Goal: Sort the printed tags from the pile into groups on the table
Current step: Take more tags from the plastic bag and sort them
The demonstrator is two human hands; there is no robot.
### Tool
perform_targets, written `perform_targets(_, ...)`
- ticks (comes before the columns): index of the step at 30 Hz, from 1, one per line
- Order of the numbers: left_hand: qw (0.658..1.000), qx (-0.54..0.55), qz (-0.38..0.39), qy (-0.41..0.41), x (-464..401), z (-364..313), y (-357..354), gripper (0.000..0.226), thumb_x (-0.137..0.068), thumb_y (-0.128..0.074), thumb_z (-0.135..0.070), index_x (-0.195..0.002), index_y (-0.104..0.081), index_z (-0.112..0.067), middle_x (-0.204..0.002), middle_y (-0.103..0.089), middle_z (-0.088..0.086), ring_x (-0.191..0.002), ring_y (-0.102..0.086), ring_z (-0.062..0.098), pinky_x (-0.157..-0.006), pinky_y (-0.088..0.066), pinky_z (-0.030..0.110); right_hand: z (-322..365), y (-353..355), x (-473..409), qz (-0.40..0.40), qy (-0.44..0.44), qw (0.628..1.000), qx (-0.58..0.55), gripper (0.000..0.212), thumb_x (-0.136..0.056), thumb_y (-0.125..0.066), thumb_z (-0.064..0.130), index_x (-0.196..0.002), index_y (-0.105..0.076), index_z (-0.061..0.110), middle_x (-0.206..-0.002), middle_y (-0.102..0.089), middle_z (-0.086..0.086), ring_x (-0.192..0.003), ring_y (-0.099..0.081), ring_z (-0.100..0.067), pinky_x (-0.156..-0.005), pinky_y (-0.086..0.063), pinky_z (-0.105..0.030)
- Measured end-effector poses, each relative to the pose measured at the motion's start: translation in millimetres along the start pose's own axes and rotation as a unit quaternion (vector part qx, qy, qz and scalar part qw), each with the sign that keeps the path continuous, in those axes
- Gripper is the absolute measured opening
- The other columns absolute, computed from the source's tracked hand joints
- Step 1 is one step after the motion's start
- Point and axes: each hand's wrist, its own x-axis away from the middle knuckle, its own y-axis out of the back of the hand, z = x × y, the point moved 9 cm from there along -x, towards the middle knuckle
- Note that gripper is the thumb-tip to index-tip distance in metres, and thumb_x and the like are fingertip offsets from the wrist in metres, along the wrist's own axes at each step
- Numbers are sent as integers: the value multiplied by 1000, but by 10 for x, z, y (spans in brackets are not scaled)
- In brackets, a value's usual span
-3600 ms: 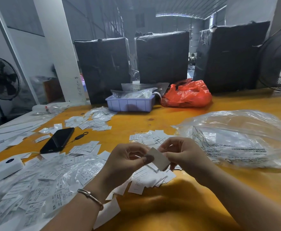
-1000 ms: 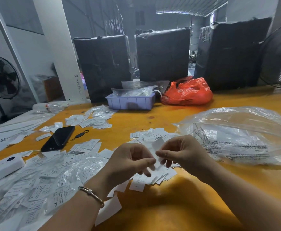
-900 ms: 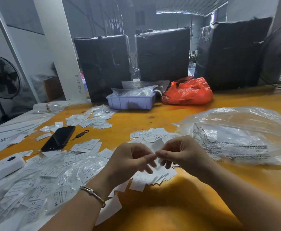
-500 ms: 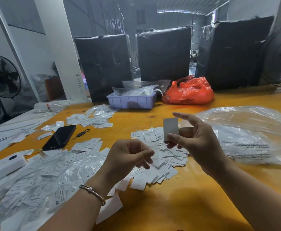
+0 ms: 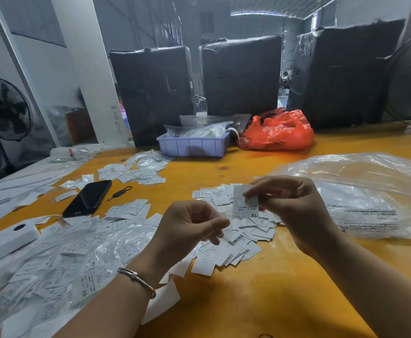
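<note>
I see the right hand (image 5: 294,211) raised just above the orange bench (image 5: 260,296), its thumb and fingers (image 5: 252,192) pinching the right edge of one printed tag (image 5: 245,202). The tag stands nearly upright, long axis vertical, printed face toward me, with "XL" at its lower right corner. Directly below it lies a fanned heap of white tags (image 5: 233,242). The left hand (image 5: 189,230), a bracelet (image 5: 136,276) on its wrist, hovers beside the tag with fingers curled and thumb pressed to the forefinger; I cannot tell whether it grips anything. A larger pile of bagged tags (image 5: 53,262) covers the bench's left side, near a black phone (image 5: 87,197). A clear plastic bag (image 5: 370,191) lies at right.
</note>
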Motion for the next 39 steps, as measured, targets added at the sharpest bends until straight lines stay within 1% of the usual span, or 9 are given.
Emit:
perform_targets(2,1000,-6,1,0,-1,1,-2,25,-75,-75,-30,-78,-71,-6,-68,-73,4,-60,-70,17,-55,-52,20,-28,-16,0,8,-8,1000,19,32,-79,-55,-16,-74,-75,8,-74,-72,-3,-70,-64,-11,-60,-51,-21)
perform_targets(6,1000,-15,-2,2,6,5,21,22,-76,-73,-33,-76,-70,-11,-69,-73,3,-60,-70,16,-56,-52,20,-69,-38,-2,24,-34,999,20,20,-73,-57,5,-78,-76,9,-81,-74,-5,-71,-63,-5,-59,-49,-18)
perform_targets(8,1000,-14,-5,2,10,7,22,20,-76,-74,-32,-75,-70,-13,-69,-73,3,-60,-70,17,-55,-52,19,-48,-16,-8,17,-21,1000,13,16,-78,-66,-4,-81,-76,8,-80,-74,-5,-68,-63,-4,-57,-47,-15)
perform_targets(10,1000,-8,-4,3,11,7,12,18,-76,-75,-31,-75,-70,-13,-68,-73,3,-60,-70,17,-55,-52,20,-45,12,-9,4,-13,1000,-1,23,-76,-66,-12,-86,-75,7,-77,-74,-4,-67,-64,-4,-55,-46,-13)
perform_targets(16,1000,0,5,-1,13,-14,-19,18,-74,-76,-30,-76,-71,-13,-67,-73,2,-59,-71,17,-54,-51,18,18,82,-19,-23,4,1000,9,43,-75,-70,-10,-111,-65,13,-82,-72,-3,-70,-68,-15,-54,-53,-23)
perform_targets(20,1000,-10,13,-8,20,-35,-37,16,-76,-75,-29,-75,-72,-14,-67,-73,0,-59,-70,16,-55,-51,17,178,34,22,-27,60,996,68,41,-76,-72,-7,-108,-65,18,-85,-71,-7,-76,-71,-29,-59,-59,-35)
perform_targets(24,1000,-6,17,-10,20,-47,-50,16,-76,-75,-27,-74,-72,-12,-67,-73,0,-58,-69,15,-54,-50,17,229,-78,62,-11,74,990,116,41,-75,-74,-6,-107,-66,20,-84,-70,-6,-74,-72,-24,-59,-60,-42)
perform_targets(32,999,-17,33,-2,17,-27,-80,15,-78,-74,-29,-75,-72,-15,-68,-73,0,-60,-70,16,-55,-52,19,252,-174,87,14,84,983,164,38,-76,-74,-5,-107,-67,16,-84,-69,0,-72,-71,-11,-60,-58,-40)
perform_targets(39,999,-19,40,1,22,-16,-88,18,-80,-72,-30,-80,-73,-12,-69,-74,-1,-61,-71,15,-56,-54,20,346,-55,72,-22,109,980,167,37,-76,-74,-5,-103,-67,20,-82,-70,-1,-66,-69,-9,-55,-56,-41)
